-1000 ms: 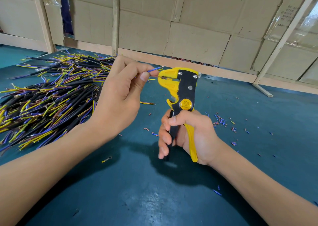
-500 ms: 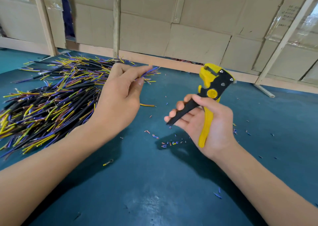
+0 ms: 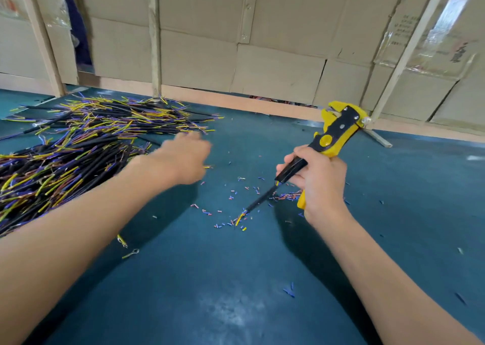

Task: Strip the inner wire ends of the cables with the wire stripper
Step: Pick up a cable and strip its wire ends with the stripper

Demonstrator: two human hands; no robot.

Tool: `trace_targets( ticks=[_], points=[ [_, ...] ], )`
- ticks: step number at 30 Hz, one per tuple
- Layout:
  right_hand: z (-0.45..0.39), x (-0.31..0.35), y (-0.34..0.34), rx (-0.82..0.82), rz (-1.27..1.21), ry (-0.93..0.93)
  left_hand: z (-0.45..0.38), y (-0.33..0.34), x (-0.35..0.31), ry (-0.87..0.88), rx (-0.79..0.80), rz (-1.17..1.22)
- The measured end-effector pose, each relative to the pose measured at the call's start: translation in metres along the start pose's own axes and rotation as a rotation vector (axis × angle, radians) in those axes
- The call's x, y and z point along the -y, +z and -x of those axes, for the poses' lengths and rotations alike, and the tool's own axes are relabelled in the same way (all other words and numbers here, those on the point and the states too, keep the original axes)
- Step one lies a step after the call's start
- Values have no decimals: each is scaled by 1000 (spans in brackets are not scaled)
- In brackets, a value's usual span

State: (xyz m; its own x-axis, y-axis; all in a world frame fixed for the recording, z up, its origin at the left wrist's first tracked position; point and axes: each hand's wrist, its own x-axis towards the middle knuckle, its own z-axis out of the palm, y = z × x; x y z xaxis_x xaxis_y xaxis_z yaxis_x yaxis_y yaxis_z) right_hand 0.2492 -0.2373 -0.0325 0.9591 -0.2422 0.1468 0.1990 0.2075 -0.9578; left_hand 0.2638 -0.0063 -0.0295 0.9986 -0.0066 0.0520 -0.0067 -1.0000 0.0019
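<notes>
My right hand (image 3: 319,184) grips the handles of the yellow and black wire stripper (image 3: 334,130), its jaws pointing up and away. A single black cable (image 3: 259,200) slants down-left from under that hand's fingers, and its yellow and blue wire ends (image 3: 240,218) touch the table. Whether the hand holds this cable is unclear. My left hand (image 3: 183,158) is blurred by motion above the table, at the right edge of the big pile of black cables (image 3: 78,148) with yellow, blue and brown ends. Nothing shows between its loosely bent fingers.
Several small snippets of coloured insulation (image 3: 231,195) litter the dark teal table (image 3: 210,292) between my hands. A ring terminal (image 3: 131,253) lies near my left forearm. A cardboard wall (image 3: 262,56) with wooden battens closes off the far edge.
My left hand has let go of the cable it was pinching and has swung forward and down toward the pile. The stripper has moved right, and a cable now lies below my right hand.
</notes>
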Motion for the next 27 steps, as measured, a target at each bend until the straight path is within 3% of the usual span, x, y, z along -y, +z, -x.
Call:
trace_targets(
  ticks=[2,5,7,13,20,23,25,27],
  points=[
    [-2,2,-2,-21,108,-13,8,6,27,-100,51,-150],
    [-4,4,-7,-3,615,-189,15,7,40,-52,-91,-180],
    [-1,4,-8,43,955,-306,18,6,35,30,-171,-108],
    [22,-9,11,348,1493,-348,24,7,14,322,-510,187],
    [7,-5,-3,443,1497,-362,27,13,12,302,-464,332],
    [-1,-5,-12,379,1505,-413,32,12,7,329,-469,369],
    [-5,-3,-16,270,1388,-467,36,9,4,397,-487,394],
    [-7,-1,-15,168,1088,-442,41,6,1,438,-520,433]
  ],
)
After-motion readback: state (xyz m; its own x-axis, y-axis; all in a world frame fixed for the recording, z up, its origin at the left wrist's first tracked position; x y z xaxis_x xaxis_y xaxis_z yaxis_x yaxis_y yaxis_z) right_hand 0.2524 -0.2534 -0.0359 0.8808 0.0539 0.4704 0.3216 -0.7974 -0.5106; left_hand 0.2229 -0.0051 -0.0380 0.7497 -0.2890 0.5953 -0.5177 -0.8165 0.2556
